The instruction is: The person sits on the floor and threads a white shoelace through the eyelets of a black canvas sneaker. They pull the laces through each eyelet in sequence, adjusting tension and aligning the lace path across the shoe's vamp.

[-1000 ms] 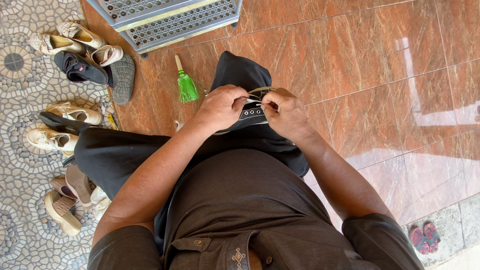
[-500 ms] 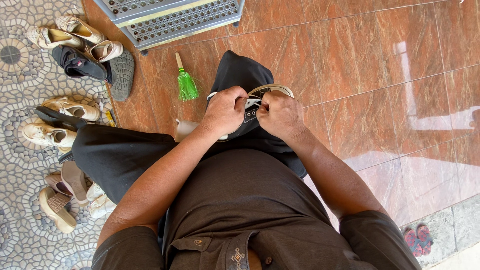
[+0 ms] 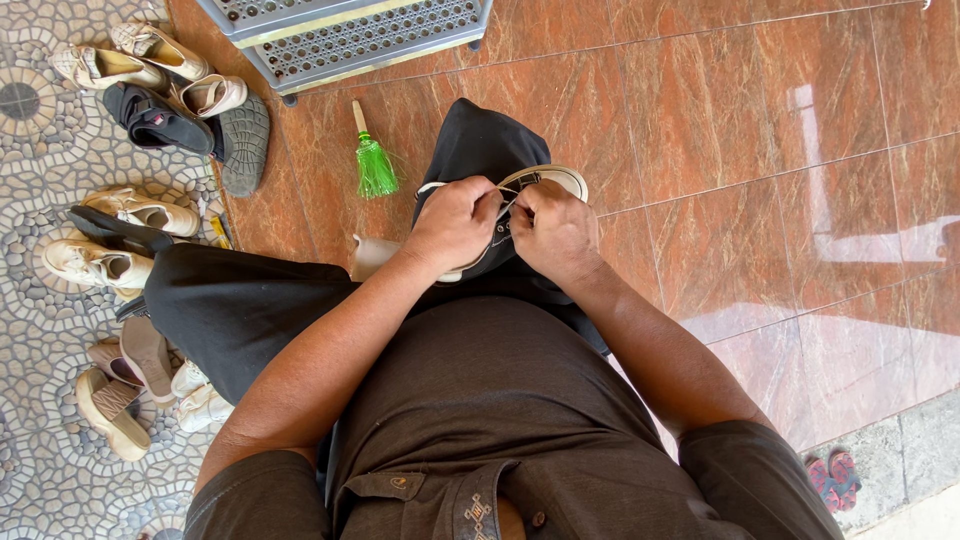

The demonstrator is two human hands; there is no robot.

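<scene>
1. While the dark lace-up sneaker (image 3: 505, 235) is rested on the raised knee over the reddish tiled floor (image 3: 760, 150), its lacing looks underway and unfinished; how many eyelets are threaded cannot be told
2. Its long axis is seen running toe up-right, heel toward the body
3. The left hand (image 3: 455, 222) and right hand (image 3: 552, 232) are pinched narrow on the white lace (image 3: 507, 203)

You are sitting at a home's entrance porch. Polished reddish floor tiles (image 3: 760, 130) are meeting patterned mosaic paving (image 3: 40, 480), where many pairs of shoes (image 3: 110, 250) are lying kicked off. A metal step (image 3: 350, 35) is standing at the top edge, a small green broom (image 3: 372, 160) lying near it.
</scene>
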